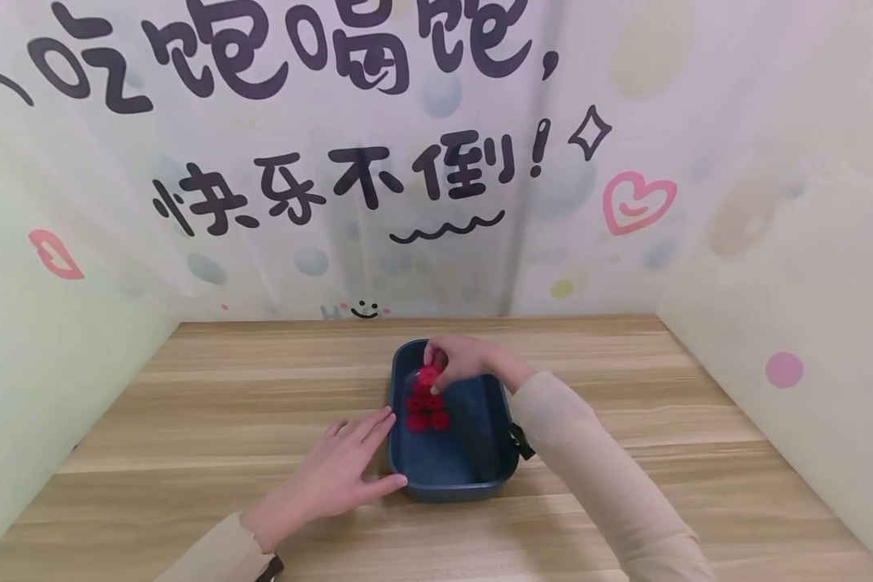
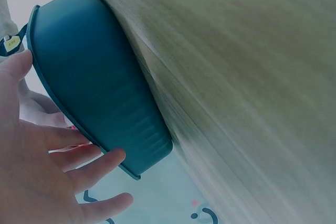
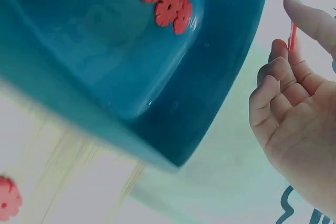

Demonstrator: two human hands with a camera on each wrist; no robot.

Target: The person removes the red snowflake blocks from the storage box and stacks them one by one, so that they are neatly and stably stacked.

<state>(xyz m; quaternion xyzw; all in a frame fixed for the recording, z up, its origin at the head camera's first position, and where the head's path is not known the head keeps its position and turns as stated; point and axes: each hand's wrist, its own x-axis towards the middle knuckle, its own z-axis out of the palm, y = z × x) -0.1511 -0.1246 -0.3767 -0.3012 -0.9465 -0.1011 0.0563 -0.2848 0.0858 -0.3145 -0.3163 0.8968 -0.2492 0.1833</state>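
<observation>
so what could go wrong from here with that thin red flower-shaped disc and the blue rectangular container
The thin red flower-shaped disc is pinched by the right hand, so it might slip and disturb the other red flower-shaped discs in the blue rectangular container. The left hand meets the container's rim with extended fingers rather than a closed grip, so a bump could shift it.

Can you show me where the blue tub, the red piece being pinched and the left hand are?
Blue tub (image 1: 432,461): head view, on its bare floor.
Pinched red piece (image 3: 292,36): right wrist view, on its thin edge.
Left hand (image 1: 339,469): head view, on its back.
</observation>
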